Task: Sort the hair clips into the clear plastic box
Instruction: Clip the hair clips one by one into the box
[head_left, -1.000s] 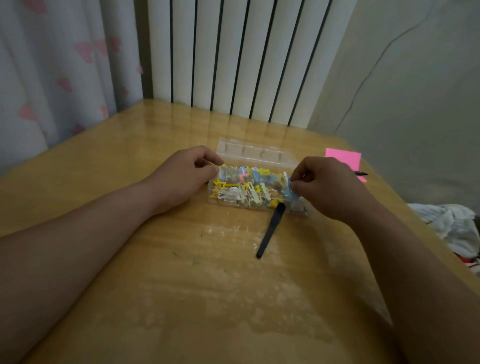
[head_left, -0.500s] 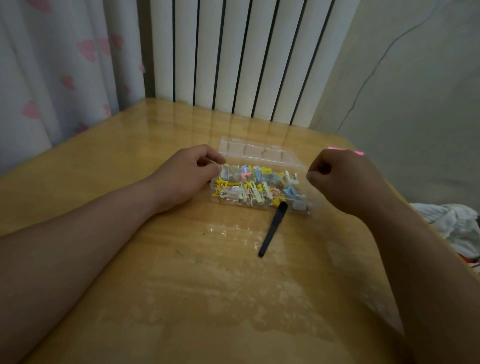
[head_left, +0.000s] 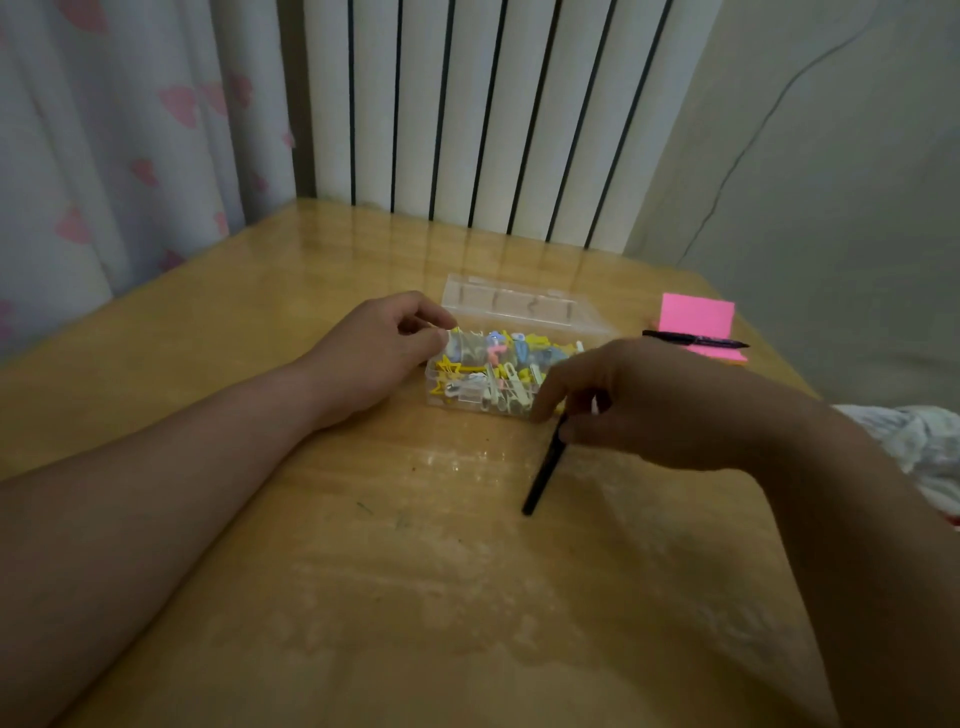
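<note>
The clear plastic box (head_left: 464, 399) stands open in the middle of the wooden table, its lid (head_left: 519, 305) folded back. Several coloured hair clips (head_left: 498, 366), yellow, white, blue and pink, fill it. My left hand (head_left: 374, 358) holds the box's left end, thumb and fingers on its rim. A long black hair clip (head_left: 541, 478) lies on the table just in front of the box's right end. My right hand (head_left: 660, 405) has come down over the clip's far end, with thumb and forefinger pinched on it. The right part of the box is hidden behind this hand.
A pink sticky-note pad (head_left: 696, 314) with a black pen (head_left: 696, 341) across it lies at the table's far right corner. White cloth (head_left: 914, 441) sits beyond the right table edge. A radiator (head_left: 493, 114) and a curtain (head_left: 104, 156) stand behind the table.
My right hand left the box's right end, lifted away to the right, then came down onto the far end of the black hair clip. My left hand stayed on the box.
</note>
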